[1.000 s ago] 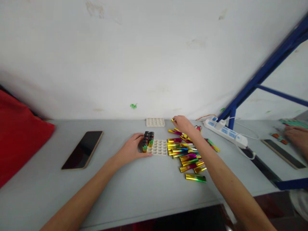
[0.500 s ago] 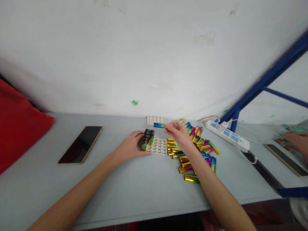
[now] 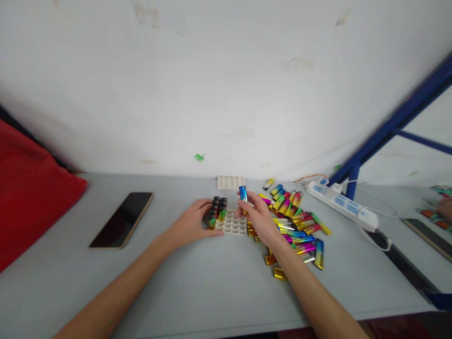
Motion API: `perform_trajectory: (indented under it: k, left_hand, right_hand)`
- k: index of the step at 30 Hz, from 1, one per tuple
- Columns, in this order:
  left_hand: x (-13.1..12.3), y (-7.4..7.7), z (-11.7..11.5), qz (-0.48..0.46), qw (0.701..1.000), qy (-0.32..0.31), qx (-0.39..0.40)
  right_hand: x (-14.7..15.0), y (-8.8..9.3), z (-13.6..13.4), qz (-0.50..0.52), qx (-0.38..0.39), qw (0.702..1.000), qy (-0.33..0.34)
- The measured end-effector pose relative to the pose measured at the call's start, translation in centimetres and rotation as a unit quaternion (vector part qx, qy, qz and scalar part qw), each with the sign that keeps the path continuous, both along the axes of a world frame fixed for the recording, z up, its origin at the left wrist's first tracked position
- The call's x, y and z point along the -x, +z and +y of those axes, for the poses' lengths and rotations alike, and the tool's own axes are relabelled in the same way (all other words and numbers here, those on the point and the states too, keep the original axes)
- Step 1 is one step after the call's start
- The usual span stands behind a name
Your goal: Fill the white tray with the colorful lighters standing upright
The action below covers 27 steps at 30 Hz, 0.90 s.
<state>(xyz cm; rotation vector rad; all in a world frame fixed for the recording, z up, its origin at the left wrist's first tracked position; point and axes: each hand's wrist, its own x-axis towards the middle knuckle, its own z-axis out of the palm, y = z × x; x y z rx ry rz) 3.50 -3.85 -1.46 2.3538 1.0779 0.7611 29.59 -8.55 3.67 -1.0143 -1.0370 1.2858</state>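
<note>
My left hand (image 3: 192, 221) curls round the left end of a white tray (image 3: 236, 225) with rows of round hollows, thumb along its near edge and fingers behind. Several flat metallic-coloured cases with black tops (image 3: 216, 205) stand upright in two rows at that end. My right hand (image 3: 259, 213) pinches one shiny blue-and-gold case (image 3: 243, 194), held nearly upright over the tray's right part. Its lower end is partly hidden by my fingers. Right of the tray, partly under my right forearm, lies a loose pile of similar shiny cases (image 3: 300, 234).
A second white tray (image 3: 230, 182) lies near the wall. To the left are a dark phone (image 3: 122, 220) and a red cloth item (image 3: 35, 188). At right, a white power strip (image 3: 342, 205) with cables lies by a blue metal frame (image 3: 374, 150). Another person's hand (image 3: 445, 207) shows beyond.
My right hand has turned the blue-and-gold case from lying level to nearly upright and brought it closer over the tray. My left hand keeps its place at the tray.
</note>
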Motion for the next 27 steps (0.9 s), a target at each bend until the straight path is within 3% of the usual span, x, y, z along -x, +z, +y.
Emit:
perform_trajectory:
  k: [10, 14, 17, 22, 27]
  left_hand:
    - [0.2, 0.5, -0.3, 0.004, 1.0, -0.001, 0.002]
    - [0.2, 0.5, -0.1, 0.006, 1.0, -0.003, 0.004]
    - [0.2, 0.5, 0.0, 0.003, 1.0, 0.0, 0.004]
    - [0.1, 0.6, 0.2, 0.007, 1.0, 0.005, -0.001]
    - [-0.1, 0.8, 0.2, 0.014, 1.0, 0.005, -0.004]
  right_hand:
    - [1.1, -1.3, -1.1, -0.139, -0.019, 0.99, 0.021]
    - [1.4, -1.1, -1.2, -0.08, 0.042, 0.995, 0.052]
    - [1.4, -1.2, -0.9, -0.062, 0.082, 0.994, 0.037]
    - [0.9, -1.2, -0.9, -0.08, 0.08, 0.994, -0.007]
    - [0.9, -1.4, -0.5, -0.088, 0.085, 0.992, 0.015]
